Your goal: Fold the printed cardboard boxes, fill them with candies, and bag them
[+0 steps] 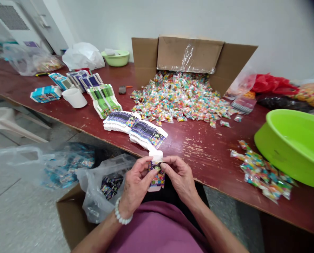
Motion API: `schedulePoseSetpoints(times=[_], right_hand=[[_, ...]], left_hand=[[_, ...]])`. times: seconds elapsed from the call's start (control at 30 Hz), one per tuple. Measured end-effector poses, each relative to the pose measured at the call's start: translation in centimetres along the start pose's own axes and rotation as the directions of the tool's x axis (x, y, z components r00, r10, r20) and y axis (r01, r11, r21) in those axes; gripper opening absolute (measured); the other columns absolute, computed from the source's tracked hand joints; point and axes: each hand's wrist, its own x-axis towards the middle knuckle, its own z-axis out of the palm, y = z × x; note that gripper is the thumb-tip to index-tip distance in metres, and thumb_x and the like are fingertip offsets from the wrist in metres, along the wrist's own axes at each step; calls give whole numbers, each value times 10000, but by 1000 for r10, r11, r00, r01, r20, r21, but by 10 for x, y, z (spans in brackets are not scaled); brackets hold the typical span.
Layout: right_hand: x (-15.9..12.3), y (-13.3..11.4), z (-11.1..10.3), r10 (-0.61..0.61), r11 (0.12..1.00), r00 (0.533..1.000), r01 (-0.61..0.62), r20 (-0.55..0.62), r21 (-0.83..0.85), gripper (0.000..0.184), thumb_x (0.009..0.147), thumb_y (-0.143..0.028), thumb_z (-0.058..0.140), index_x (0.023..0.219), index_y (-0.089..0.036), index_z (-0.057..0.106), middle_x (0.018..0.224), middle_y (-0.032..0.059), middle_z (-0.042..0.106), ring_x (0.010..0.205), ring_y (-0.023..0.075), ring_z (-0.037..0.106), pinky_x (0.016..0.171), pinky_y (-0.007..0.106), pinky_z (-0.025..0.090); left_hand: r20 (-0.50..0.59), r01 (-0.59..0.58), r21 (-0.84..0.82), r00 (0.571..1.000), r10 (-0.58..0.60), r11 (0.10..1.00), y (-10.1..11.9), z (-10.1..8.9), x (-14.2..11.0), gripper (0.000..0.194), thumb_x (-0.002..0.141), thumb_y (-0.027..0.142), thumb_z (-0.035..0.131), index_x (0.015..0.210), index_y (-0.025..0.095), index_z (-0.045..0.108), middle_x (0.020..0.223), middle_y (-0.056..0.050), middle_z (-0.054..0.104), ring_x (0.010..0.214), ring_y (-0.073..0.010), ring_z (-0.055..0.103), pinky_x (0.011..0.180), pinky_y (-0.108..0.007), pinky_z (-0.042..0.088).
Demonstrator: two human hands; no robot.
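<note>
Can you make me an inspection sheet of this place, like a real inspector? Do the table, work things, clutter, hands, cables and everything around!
Surface: dark red table, scuffed in front of the wrapped-candy pile.
Job's things: small purple carton with white end flaps, in the hands; purple carton stacks just beyond.
Clutter: bright green basin, red plastic bag, opened cardboard box.
Hands: left hand and right hand both hold the small purple carton; beaded bracelet on the left wrist.
Cables: nothing seen.
Surroundings: pale wall behind, white plastic seat at left.
</note>
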Motion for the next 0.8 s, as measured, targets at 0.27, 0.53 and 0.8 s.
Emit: schedulePoseSetpoints(times=[0.27,0.53,0.8], right_hand=[[15,-6,-11,266,939,960,-278,87,204,345,634,-348,891,874,-197,695,701,-34,663,645,116,574,643,236,451],[11,-9,-10,179,977,971,-194,155,86,232,744,-371,825,759,-181,691,754,15,715,683,141,617,654,258,476],[8,-10,-12,-140,920,954,225,266,-322,190,953,-352,606,966,-236,756,1024,68,740,907,202,683,817,324,523]], left_hand=[[127,61,3,990,-61,998,-4,-8,4,197,873,329,669,1025,206,639,947,-22,716,836,-137,638,743,-225,505],[158,237,-225,966,-205,945,3,-7,4,532,806,328,765,1211,270,425,953,2,693,783,-147,682,705,-255,532],[316,614,-335,788,-529,714,0,2,3,551,935,649,392,1024,145,595,724,-60,670,485,-162,632,477,-262,489]])
